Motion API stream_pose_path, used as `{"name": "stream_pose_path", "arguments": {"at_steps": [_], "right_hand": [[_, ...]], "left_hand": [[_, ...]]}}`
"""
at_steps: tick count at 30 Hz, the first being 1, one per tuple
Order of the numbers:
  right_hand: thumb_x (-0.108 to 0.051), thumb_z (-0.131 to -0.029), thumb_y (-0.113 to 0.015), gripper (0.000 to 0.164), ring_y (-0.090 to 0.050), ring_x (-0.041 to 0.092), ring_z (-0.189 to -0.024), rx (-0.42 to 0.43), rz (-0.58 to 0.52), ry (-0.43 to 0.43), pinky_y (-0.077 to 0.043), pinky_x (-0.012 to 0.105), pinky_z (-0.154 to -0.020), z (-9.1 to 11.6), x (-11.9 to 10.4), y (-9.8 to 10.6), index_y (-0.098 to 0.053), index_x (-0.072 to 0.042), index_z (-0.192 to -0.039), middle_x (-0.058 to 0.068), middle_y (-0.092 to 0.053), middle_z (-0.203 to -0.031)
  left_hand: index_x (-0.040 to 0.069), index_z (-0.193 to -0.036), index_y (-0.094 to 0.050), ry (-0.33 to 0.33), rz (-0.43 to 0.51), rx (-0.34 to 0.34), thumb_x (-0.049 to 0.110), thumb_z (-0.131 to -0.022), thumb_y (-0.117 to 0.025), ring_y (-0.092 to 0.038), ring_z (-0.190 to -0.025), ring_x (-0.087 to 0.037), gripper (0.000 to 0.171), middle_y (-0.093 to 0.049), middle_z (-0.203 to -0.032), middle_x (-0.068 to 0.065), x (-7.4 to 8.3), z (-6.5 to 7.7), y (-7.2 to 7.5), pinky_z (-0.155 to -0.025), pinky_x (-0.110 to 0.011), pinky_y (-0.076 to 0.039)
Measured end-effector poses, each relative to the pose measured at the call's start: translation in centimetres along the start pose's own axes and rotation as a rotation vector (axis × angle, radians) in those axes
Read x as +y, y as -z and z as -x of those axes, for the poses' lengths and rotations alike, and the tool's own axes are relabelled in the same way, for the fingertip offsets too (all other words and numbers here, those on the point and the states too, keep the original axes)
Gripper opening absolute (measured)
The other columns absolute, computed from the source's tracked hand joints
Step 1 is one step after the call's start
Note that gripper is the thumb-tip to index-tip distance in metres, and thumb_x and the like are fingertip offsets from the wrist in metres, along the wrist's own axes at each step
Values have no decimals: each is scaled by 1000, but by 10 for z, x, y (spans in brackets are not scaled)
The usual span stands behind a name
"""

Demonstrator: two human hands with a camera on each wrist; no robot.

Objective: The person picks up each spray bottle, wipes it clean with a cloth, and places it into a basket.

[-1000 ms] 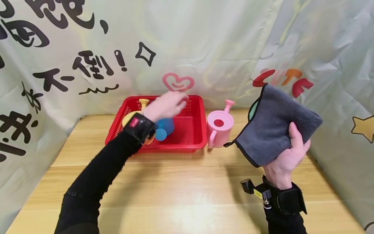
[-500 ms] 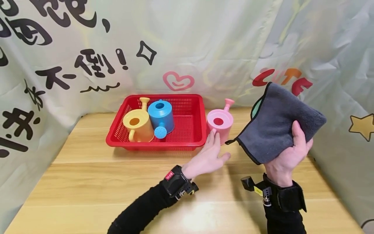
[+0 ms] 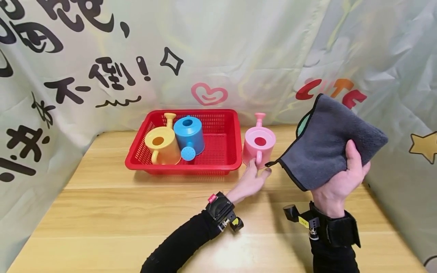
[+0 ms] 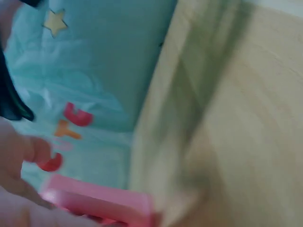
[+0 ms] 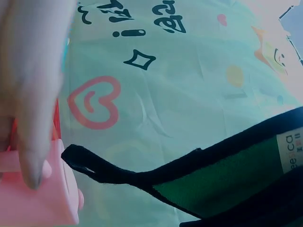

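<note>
The pink watering can (image 3: pixel 252 151) has been turning: its handle (image 3: pixel 259 156) is now facing the person, while its spout (image 3: pixel 260 117) is pointing toward the printed curtain (image 3: pixel 266 76). The left hand (image 3: pixel 250 181) is reaching a little farther right than before, fingers touching at the handle; its thumb is standing wide of them, so the hand is looking loose rather than closed. I'd judge that the turn is making the handle easier to grasp. The can is standing upright on the wooden table (image 3: pixel 136 227), right beside the red basket (image 3: pixel 218 167), where the yellow watering can (image 3: pixel 168 151) and blue watering can (image 3: pixel 191 137) are already sitting. The right hand (image 3: pixel 338 185) is holding up a folded grey cloth (image 3: pixel 327 148).
</note>
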State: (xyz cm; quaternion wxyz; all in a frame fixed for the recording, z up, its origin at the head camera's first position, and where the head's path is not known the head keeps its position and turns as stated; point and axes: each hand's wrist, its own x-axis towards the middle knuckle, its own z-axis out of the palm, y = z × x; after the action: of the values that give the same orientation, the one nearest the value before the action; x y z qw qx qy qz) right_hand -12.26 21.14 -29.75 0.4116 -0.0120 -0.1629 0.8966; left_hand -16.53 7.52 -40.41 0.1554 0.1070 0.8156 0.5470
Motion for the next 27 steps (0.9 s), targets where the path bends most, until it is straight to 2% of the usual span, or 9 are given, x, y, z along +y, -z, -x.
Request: {"name": "stream_pose_path", "arguments": {"at_steps": [2,3,7,10,13,16,21,23,27], "right_hand": [[0,-94,-50,35,-65,32,-105,1,-7,3,-55,39,-88,0,0,1,-52,-5,-128,18,-64,-123],[0,-94,-50,35,-64,32,-105,0,-7,4,-55,39,-89,0,0,1,-51,-5,-129,18,-64,-123],[0,-93,-50,37,-64,33,-107,-5,-17,3,-55,40,-90,-1,1,2,-50,-4,-130,19,-64,-124],[0,-94,-50,37,-64,33,-106,5,-18,-2,-55,40,-89,-2,0,3,-49,-6,-130,18,-64,-124],[-1,-94,-50,36,-65,33,-105,8,-7,-1,-56,40,-89,-3,-1,3,-48,-7,-130,17,-64,-123],[-1,-95,-49,35,-65,33,-104,6,-11,1,-56,40,-88,-5,-1,2,-49,-6,-130,18,-64,-123],[1,-94,-47,35,-65,36,-106,14,-63,18,-55,44,-93,-9,-5,1,-53,-3,-128,21,-64,-124],[2,-93,-48,36,-65,37,-107,26,-82,27,-54,45,-95,-11,-7,2,-54,-2,-127,22,-64,-124],[3,-92,-48,38,-64,37,-109,17,-84,47,-53,45,-98,-12,-9,3,-52,-2,-129,22,-64,-124]], "left_hand": [[0,-143,-41,-12,66,46,28,-103,-51,-54,-128,-22,50,-53,-141,-18,-6,-9,-5,-110,-38,-44],[1,-137,-47,-21,91,64,25,-104,-51,-57,-117,-20,41,-58,-131,-16,-8,-13,-6,-103,-35,-47],[5,-119,-57,-74,120,101,23,-107,-48,-53,-87,-13,24,-64,-103,-12,-13,-22,-10,-80,-24,-44],[6,-116,-56,-133,133,89,27,-109,-43,-60,-91,-15,26,-65,-104,-13,-13,-23,-10,-81,-22,-45],[6,-119,-55,-185,176,42,30,-110,-39,-69,-105,-24,31,-68,-111,-17,-10,-21,-10,-91,-24,-50],[5,-123,-57,-229,194,29,31,-110,-38,-67,-111,-18,34,-68,-113,-15,-3,-15,-7,-94,-22,-48],[5,-103,-57,-295,168,104,34,-110,-37,-54,-88,-12,36,-59,-95,-11,21,4,7,-77,-20,-41],[4,-99,-54,-331,170,122,33,-111,-36,-55,-84,-13,36,-61,-92,-14,32,14,14,-73,-20,-39],[3,-99,-52,-403,197,126,29,-111,-36,-60,-87,-21,32,-60,-90,-15,47,31,30,-75,-19,-42]]}}
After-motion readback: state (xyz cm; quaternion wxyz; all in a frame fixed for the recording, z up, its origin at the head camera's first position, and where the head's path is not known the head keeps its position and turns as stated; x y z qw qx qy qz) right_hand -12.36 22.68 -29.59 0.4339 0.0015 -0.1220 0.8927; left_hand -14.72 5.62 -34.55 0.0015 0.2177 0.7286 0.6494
